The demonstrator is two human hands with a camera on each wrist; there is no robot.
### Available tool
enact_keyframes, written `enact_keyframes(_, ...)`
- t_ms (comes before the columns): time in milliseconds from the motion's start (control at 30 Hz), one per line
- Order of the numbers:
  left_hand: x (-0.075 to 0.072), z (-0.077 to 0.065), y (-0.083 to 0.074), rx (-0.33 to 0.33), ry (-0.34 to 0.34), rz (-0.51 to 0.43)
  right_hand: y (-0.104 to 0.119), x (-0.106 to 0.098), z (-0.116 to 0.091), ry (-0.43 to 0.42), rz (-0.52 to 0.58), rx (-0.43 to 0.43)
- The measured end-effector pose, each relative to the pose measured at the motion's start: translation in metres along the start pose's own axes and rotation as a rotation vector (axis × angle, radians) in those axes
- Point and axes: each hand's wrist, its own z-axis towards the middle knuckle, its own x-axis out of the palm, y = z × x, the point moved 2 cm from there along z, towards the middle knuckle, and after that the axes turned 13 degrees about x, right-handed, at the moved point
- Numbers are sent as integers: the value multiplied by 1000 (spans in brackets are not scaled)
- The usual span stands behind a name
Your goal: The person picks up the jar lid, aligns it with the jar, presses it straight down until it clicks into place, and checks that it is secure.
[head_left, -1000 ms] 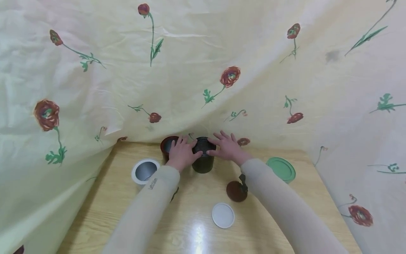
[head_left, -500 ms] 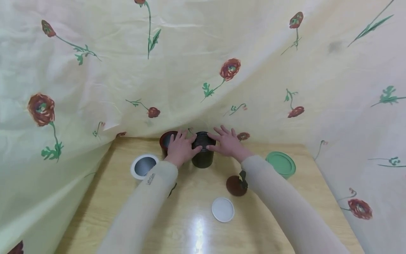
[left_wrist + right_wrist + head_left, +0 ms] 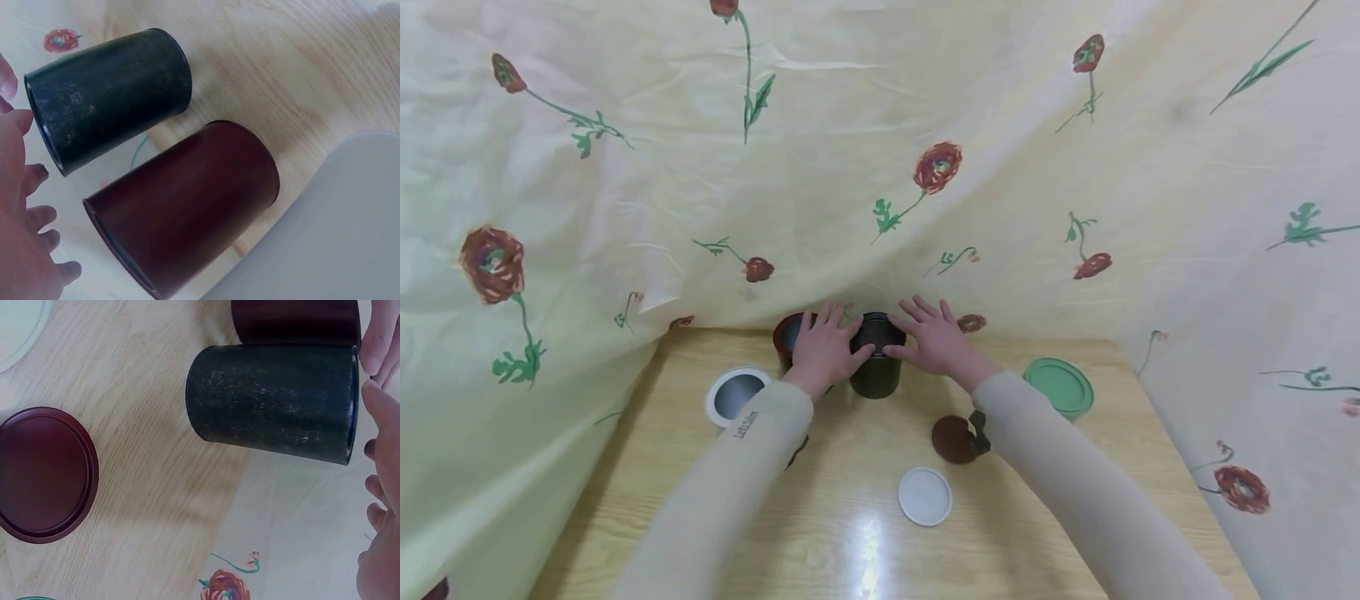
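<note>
A black canister point(image 3: 876, 379) stands upright at the back of the table. Over its left side of the rim is my left hand point(image 3: 825, 354), fingers spread and fairly straight. My right hand point(image 3: 938, 343) mirrors it on the other side, thumb and index finger at the rim. In the right wrist view, fingertips meet the top edge of the black canister point(image 3: 275, 400). Whether a lid sits on it I cannot tell. Beside it stands a dark red canister point(image 3: 187, 206) with a grey inside, partly behind my left hand in the head view.
A white-rimmed canister point(image 3: 712, 400), grey inside, stands at the left, partly behind my sleeve. On the right is a green-topped container point(image 3: 1058, 385). A dark red lid point(image 3: 953, 440) and a white lid point(image 3: 925, 497) lie on the wooden table. Flowered cloth hangs behind.
The head view has shifted slightly. Both hands keep almost the same place at the black canister's rim, and the other things stay where they were.
</note>
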Motion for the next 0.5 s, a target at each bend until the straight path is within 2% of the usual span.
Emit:
enact_keyframes(200, -7, -9, -6, 50, 0, 21, -2, -6, -15, -22, 40, -32)
enact_keyframes(500, -10, -24, -15, 116, -22, 20, -9, -8, -42, -24, 66, -83)
